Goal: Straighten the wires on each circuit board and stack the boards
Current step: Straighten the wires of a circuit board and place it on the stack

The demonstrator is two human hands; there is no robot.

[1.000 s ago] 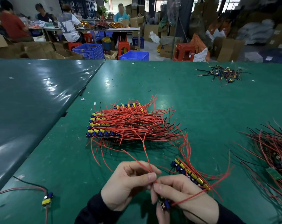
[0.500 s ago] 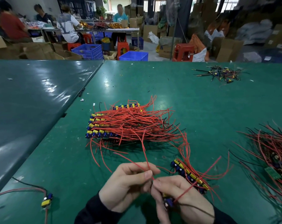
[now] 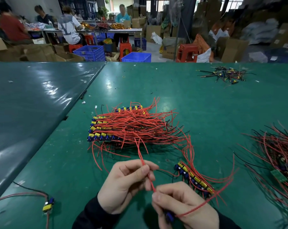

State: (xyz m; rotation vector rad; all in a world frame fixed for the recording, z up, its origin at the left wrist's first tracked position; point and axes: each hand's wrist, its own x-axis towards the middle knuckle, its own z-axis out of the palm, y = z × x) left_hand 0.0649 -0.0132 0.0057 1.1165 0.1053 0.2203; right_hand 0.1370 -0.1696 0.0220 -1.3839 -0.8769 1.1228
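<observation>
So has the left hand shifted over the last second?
Yes. The left hand, pinching the red wire, has slid up along it, away from the right hand and toward the big stack of boards.

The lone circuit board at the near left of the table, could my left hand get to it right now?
Probably not yet: the left hand pinches a red wire of the board in the right hand. Otherwise bare green table leads to the lone board.

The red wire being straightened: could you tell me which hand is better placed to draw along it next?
The left hand, probably. It pinches the red wire partway up its length, free to slide toward the tip, while the right hand holds the circuit board at the wire's base as an anchor.
</observation>
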